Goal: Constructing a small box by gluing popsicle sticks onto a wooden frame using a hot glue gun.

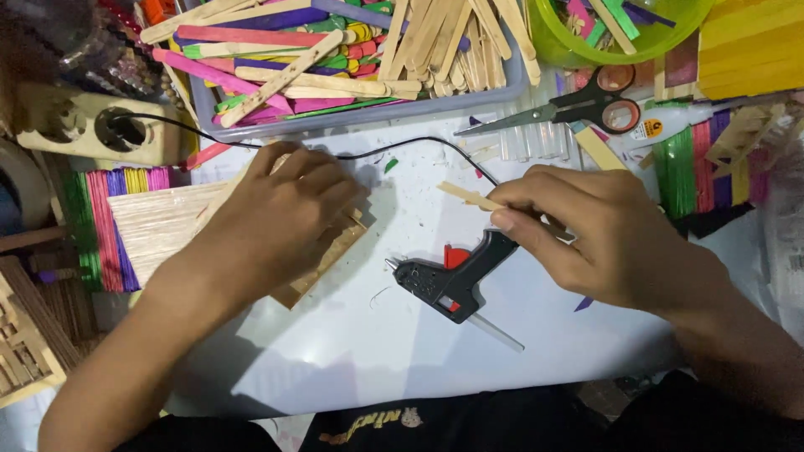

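Observation:
My left hand point(280, 213) lies flat, fingers spread, on a panel of glued wooden sticks point(322, 266) on the white tabletop point(377, 343). My right hand point(586, 234) pinches a plain wooden stick point(466, 196) between thumb and fingers, its free end pointing left. Just below that hand lies a black glue gun point(452, 280) with a red trigger, its nozzle facing left and a clear glue stick poking out of its back.
A grey tray point(368, 113) holds several coloured and plain sticks at the back. A green bowl point(620, 42), orange-handled scissors point(578, 105), a glue bottle point(670, 125), a power strip point(92, 130) and stick mats point(134, 226) surround the work area.

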